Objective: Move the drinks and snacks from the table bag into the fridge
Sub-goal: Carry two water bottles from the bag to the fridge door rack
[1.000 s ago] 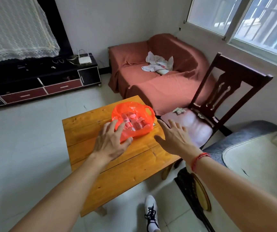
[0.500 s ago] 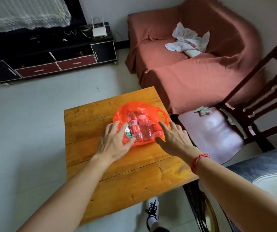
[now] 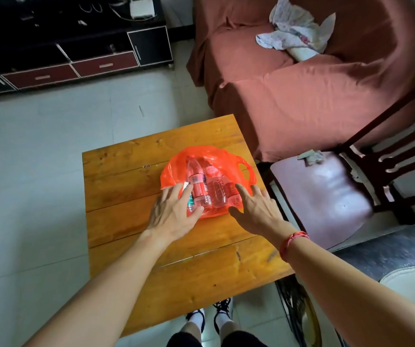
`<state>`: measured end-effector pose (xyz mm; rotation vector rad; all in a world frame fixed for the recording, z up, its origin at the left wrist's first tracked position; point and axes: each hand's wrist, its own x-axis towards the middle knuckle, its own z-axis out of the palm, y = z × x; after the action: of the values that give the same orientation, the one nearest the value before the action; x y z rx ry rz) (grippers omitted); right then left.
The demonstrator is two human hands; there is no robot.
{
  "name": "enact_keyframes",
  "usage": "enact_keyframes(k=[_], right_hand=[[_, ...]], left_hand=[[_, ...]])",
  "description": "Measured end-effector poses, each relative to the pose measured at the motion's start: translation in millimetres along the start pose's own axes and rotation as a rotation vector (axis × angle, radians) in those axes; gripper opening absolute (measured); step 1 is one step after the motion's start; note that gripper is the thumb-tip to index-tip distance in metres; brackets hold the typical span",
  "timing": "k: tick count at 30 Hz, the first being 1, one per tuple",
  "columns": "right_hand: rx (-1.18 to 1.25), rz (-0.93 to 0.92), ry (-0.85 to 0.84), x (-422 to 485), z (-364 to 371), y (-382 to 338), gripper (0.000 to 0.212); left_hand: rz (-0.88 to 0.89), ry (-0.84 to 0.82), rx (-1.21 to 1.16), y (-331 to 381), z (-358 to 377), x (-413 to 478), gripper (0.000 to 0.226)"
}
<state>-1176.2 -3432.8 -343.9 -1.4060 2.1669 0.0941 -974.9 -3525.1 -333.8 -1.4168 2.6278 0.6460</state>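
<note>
- Orange plastic bag (image 3: 209, 159) lies on the wooden table (image 3: 131, 176), toward its far right part. Its loop handle (image 3: 246, 166) flops to the right.
- Clear plastic bottles (image 3: 197, 182) lie side by side inside the bag, at least three, caps pointing away from the person.
- Red label bands show through the orange film; the print is too small and blurred to read.
- Green-and-white label (image 3: 189, 200) sits at the bag's near left corner, by the left fingers. Its writing is unreadable, brand cannot be told.
- Left hand (image 3: 173, 215): fingers spread and straight over the bag's near left edge, thumb at the near rim, gripping nothing.
- Right hand (image 3: 257, 211): fingers spread at the bag's near right edge, gripping nothing. Red string bracelet (image 3: 292, 242) on the wrist.
- Hands are apart, with the bag's near side between them. Cannot tell if they press down.
- Around: rust-red covered sofa (image 3: 301, 96) with crumpled cloth (image 3: 296, 38) on it, dark wooden chair (image 3: 326, 191) just right of the table, black TV cabinet (image 3: 76, 56) with red drawers, white router (image 3: 142, 11) on top.
</note>
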Motion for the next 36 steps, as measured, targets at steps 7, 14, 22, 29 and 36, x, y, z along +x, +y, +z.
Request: enact_keyframes(k=[7,14,22,29,36], right_hand=[[0.095,0.017,-0.021,28.7,3.9,-10.8,0.075],[0.262,0.051,-0.053,80.1,28.0,-21.5,0.070],[0.428,0.126,-0.102,144.2,74.4,-20.3,0.075],[0.604,0.232,-0.106,173.5,92.9,-18.3,0.044],[0.603,0.296,-0.165,194.5,105.3,-16.2,0.045]], left_hand=[[-0.060,-0.014,-0.230,4.0,15.9,36.0,0.063],[-0.165,-0.022,-0.388,7.3,49.1,89.2,0.053],[-0.543,-0.112,-0.605,-8.9,101.4,144.7,0.051],[-0.656,-0.120,-0.712,-19.8,128.3,164.6,0.034],[-0.772,-0.136,-0.779,-29.8,148.2,179.6,0.042]])
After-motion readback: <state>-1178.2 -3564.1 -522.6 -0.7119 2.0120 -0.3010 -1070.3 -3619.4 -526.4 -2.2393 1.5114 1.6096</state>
